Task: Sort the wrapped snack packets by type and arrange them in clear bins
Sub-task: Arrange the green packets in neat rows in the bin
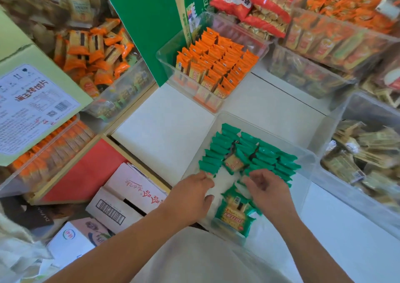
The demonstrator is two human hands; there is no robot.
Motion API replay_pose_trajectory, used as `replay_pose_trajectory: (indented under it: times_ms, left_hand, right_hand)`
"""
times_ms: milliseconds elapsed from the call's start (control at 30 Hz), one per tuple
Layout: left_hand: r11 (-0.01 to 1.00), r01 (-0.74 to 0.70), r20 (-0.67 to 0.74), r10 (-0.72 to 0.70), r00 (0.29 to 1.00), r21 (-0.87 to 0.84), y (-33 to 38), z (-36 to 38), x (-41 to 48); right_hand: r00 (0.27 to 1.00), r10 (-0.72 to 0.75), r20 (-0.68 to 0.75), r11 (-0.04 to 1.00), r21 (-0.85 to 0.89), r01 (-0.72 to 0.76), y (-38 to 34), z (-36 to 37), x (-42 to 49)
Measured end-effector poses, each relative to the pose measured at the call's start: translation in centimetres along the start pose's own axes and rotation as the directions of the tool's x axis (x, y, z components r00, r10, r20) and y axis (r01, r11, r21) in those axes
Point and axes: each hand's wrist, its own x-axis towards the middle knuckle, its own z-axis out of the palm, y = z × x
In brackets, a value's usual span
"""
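A clear bin point(311, 159) stands right in front of me on the white surface. Inside it, green wrapped packets point(266, 155) stand on edge in rows. One green packet point(234, 164) lies face up on the rows, and another green packet point(236, 213) lies flat at the bin's near end. My left hand point(192, 196) reaches into the bin at the left row's near end, with fingers loosely curled, thumb apart and nothing between them. My right hand point(267, 188) hovers over the right rows with fingers bent and no packet seen in it.
A second clear bin point(164, 53) behind holds orange packets point(216, 64) in neat rows. More bins of orange and tan snacks stand left, right and at the back. A green carton point(142, 23) stands behind, and cardboard boxes point(121, 198) lie on the lower left.
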Motion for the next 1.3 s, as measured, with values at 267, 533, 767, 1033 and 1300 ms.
replay_pose_trajectory:
  times_ms: [267,533,767,1033,1300]
  left_hand:
    - [0.998,-0.065,0.478,0.059,0.877,-0.003,4.1,4.1,6.6]
    - [0.867,-0.391,0.516,0.192,0.834,0.309,4.1,6.9,8.6]
    - [0.989,-0.109,0.495,0.045,0.867,0.102,2.6,6.4,7.5]
    - [0.868,0.186,0.248,-0.076,0.966,-0.46,3.3,2.7,4.2]
    - [0.57,0.257,0.231,-0.121,0.966,-0.78,5.2,1.3,2.7]
  right_hand:
    - [0.999,0.013,-0.041,0.997,0.082,-0.009,4.1,-4.2,-2.6]
    - [1.0,-0.015,0.023,0.998,0.06,0.013,5.0,-4.8,-2.6]
    - [0.978,0.06,0.201,0.996,-0.071,-0.047,4.5,-3.9,-1.1]
    - [0.917,0.187,0.353,0.897,0.319,-0.306,3.2,-3.5,-1.9]
    - [0.923,0.18,0.339,0.77,0.536,-0.347,2.8,-2.7,-2.3]
